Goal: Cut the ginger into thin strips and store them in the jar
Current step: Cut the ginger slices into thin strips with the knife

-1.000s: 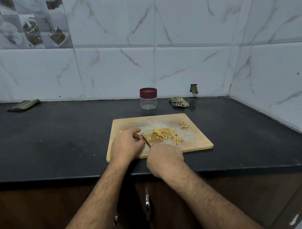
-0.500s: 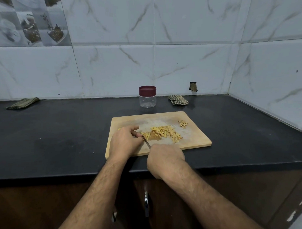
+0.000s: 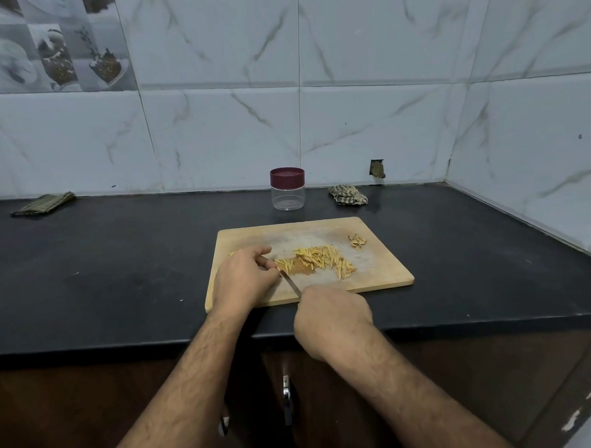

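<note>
A wooden cutting board lies on the black counter. A pile of yellow ginger strips covers its middle, and a small heap of ginger peel sits near its far right corner. My left hand rests on the board's left part, fingers curled over a ginger piece at the pile's left end. My right hand grips a knife whose blade points up-left to the left fingertips. A clear jar with a maroon lid stands closed behind the board.
A folded green cloth lies at the far left by the wall, and a crumpled checked cloth to the right of the jar. Tiled walls close the back and right. A cabinet handle shows below the counter edge.
Both hands stay on the board with the knife working at the pile's left end. The camera has tilted slightly, so the scene sits lower in view.
</note>
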Demonstrator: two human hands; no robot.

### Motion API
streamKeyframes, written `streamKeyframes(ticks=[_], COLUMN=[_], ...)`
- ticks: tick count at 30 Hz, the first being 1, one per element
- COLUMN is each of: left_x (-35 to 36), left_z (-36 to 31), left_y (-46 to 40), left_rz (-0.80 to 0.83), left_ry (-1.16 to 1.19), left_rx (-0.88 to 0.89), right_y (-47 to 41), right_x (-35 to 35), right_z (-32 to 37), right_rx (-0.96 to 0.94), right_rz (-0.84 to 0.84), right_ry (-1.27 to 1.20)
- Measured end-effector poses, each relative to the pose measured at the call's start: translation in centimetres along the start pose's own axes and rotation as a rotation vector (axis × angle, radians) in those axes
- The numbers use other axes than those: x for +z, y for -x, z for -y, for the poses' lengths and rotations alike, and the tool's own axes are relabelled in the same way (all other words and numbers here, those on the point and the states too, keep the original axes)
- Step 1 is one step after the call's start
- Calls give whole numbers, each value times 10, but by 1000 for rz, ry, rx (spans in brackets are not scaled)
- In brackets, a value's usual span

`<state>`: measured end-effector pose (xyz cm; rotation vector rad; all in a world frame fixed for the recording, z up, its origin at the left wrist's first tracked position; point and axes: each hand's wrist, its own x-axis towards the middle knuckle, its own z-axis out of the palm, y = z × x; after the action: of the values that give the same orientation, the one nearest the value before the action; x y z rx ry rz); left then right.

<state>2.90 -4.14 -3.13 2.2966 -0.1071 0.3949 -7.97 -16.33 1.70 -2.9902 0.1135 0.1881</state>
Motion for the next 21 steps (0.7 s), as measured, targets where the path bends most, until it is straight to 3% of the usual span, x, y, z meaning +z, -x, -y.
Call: streamKeyframes(ticks=[11,21], left_x=[-3,-5], left_z=[-2,-1], left_y=[6,8], left_rz=[-67,-175], left_ry=[1,171], left_rx=[-6,-62], right_y=[0,-12], right_x=[-3,-8], right_z=[-13,1], right_rx=[5,-79], right_rz=[-30,-43], right_ry=[-36,-2])
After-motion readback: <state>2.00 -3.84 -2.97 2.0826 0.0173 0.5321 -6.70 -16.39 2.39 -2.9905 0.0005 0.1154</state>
